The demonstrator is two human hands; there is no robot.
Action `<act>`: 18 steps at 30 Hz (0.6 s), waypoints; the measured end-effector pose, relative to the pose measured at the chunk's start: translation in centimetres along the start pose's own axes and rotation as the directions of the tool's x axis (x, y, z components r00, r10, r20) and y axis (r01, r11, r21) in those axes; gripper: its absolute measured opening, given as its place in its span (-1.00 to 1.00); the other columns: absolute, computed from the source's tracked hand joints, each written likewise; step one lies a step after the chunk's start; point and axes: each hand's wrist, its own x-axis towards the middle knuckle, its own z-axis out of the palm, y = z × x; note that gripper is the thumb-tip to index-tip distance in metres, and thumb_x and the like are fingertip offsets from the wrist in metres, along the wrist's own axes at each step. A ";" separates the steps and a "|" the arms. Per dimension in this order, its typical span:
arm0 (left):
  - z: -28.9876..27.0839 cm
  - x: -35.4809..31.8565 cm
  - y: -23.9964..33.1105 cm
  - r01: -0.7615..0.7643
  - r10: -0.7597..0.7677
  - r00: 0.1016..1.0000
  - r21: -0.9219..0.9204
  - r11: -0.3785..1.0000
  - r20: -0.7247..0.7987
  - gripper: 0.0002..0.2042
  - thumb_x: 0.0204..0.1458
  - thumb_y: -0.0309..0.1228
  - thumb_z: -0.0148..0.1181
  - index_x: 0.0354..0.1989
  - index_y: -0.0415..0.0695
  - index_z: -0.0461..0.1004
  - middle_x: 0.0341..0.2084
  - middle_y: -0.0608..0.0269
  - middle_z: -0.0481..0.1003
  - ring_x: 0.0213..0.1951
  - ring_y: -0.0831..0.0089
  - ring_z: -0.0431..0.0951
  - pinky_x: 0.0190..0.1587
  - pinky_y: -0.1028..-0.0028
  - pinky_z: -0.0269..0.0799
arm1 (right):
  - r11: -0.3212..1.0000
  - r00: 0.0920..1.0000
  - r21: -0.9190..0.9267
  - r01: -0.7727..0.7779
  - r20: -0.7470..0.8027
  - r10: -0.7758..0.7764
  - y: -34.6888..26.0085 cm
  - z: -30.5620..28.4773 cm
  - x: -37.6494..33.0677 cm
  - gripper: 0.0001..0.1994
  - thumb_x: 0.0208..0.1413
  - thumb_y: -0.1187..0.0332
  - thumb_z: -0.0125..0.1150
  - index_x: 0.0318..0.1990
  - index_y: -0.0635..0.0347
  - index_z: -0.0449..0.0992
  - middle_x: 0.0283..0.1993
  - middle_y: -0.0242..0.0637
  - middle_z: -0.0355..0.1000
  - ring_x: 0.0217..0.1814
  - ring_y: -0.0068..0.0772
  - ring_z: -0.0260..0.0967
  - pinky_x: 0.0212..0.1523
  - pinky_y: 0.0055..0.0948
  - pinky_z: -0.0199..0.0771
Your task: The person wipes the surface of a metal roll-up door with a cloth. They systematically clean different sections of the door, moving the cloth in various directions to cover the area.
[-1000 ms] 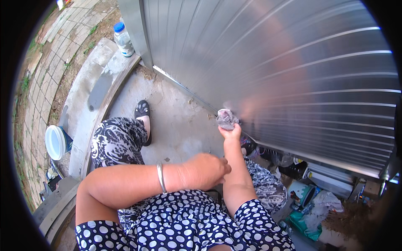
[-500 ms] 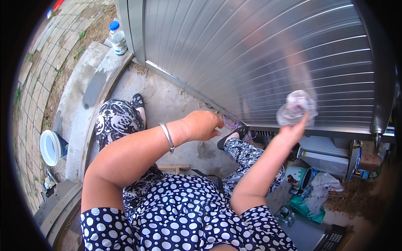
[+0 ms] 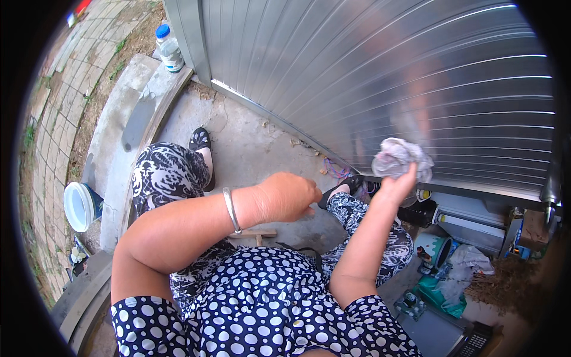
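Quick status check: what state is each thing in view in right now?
Right hand: raised, pressing the cloth to the shutter.
Cloth: crumpled into a wad.
Left hand: loosely closed, holding nothing.
Metal shutter: rolled down nearly to the ground.
Plastic bottle: upright, blue cap on.
White bucket: tipped on its side.

One crumpled grey cloth (image 3: 401,159), one clear plastic bottle with a blue cap (image 3: 169,49), one white round bucket (image 3: 81,206), two black flat shoes (image 3: 201,140), one silver bangle (image 3: 231,210).

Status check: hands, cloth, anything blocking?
Right hand presses crumpled cloth on metal shutter. Left hand closed, empty, mid-air. Nothing in the way.
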 end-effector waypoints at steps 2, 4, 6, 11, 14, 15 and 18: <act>0.4 0.2 0.1 -0.004 0.004 1.000 -0.001 1.000 0.022 -0.77 -0.01 -0.24 0.17 -0.25 -0.10 0.48 -0.28 0.14 0.51 -0.22 0.15 0.55 -0.23 0.23 0.49 | 0.976 0.981 0.101 -0.193 0.028 0.191 3.8 -2.3 0.9 -0.69 0.12 0.41 -0.11 0.00 0.33 0.36 -0.01 -0.11 0.40 0.04 -0.19 0.38 0.10 -0.15 0.37; 0.4 0.4 0.3 -0.040 0.039 0.999 0.007 0.999 0.038 -0.75 -0.01 -0.23 0.17 -0.25 -0.12 0.48 -0.29 0.12 0.51 -0.23 0.14 0.55 -0.25 0.24 0.49 | 0.929 0.942 0.168 -0.330 0.002 0.334 7.8 -4.4 2.2 -0.67 0.12 0.41 -0.14 0.01 0.32 0.35 0.03 -0.10 0.38 0.10 -0.14 0.33 0.15 -0.08 0.29; 0.3 0.5 0.7 -0.059 0.059 0.995 0.007 0.998 0.075 -0.76 -0.01 -0.27 0.15 -0.23 -0.13 0.43 -0.29 0.15 0.45 -0.26 0.15 0.53 -0.25 0.27 0.47 | 0.865 0.885 0.218 -0.451 -0.012 0.465 11.5 -6.3 3.3 -0.66 0.12 0.41 -0.16 0.02 0.31 0.36 0.05 -0.09 0.37 0.11 -0.11 0.32 0.16 -0.05 0.28; 0.0 0.7 1.3 -0.070 0.071 0.995 -0.021 0.997 0.068 -0.72 0.00 -0.21 0.16 -0.26 -0.17 0.47 -0.31 0.11 0.48 -0.25 0.17 0.56 -0.25 0.28 0.49 | 0.671 0.692 0.294 -0.681 -0.042 0.720 19.2 -8.7 4.7 -0.64 0.15 0.41 -0.20 0.07 0.32 0.33 0.12 -0.04 0.32 0.17 -0.03 0.26 0.20 0.08 0.19; -0.2 0.9 1.4 -0.076 0.078 0.995 -0.030 0.997 0.066 -0.73 0.00 -0.22 0.16 -0.27 -0.18 0.46 -0.33 0.13 0.47 -0.25 0.18 0.55 -0.23 0.29 0.48 | 0.601 0.597 0.252 -0.759 -0.101 0.796 24.0 -10.6 6.2 -0.68 0.17 0.41 -0.17 0.05 0.29 0.35 0.09 -0.06 0.35 0.12 -0.03 0.32 0.12 0.07 0.30; -0.3 1.0 1.3 -0.072 0.074 0.995 -0.035 0.997 0.070 -0.73 0.00 -0.22 0.16 -0.27 -0.18 0.46 -0.33 0.13 0.47 -0.25 0.18 0.54 -0.23 0.29 0.48 | 0.593 0.573 0.208 -0.778 -0.153 0.805 24.9 -10.7 6.3 -0.68 0.17 0.41 -0.16 0.04 0.27 0.36 0.08 -0.08 0.36 0.10 -0.03 0.33 0.11 0.07 0.31; -0.6 0.8 1.3 -0.054 0.057 0.996 -0.047 0.997 0.066 -0.73 0.00 -0.22 0.16 -0.27 -0.18 0.46 -0.34 0.12 0.47 -0.24 0.18 0.54 -0.22 0.29 0.48 | 0.550 0.525 -0.028 -0.835 -0.343 0.779 26.7 -9.6 5.8 -0.72 0.17 0.39 -0.07 0.02 0.19 0.38 0.05 -0.16 0.39 0.05 -0.08 0.38 0.06 0.08 0.36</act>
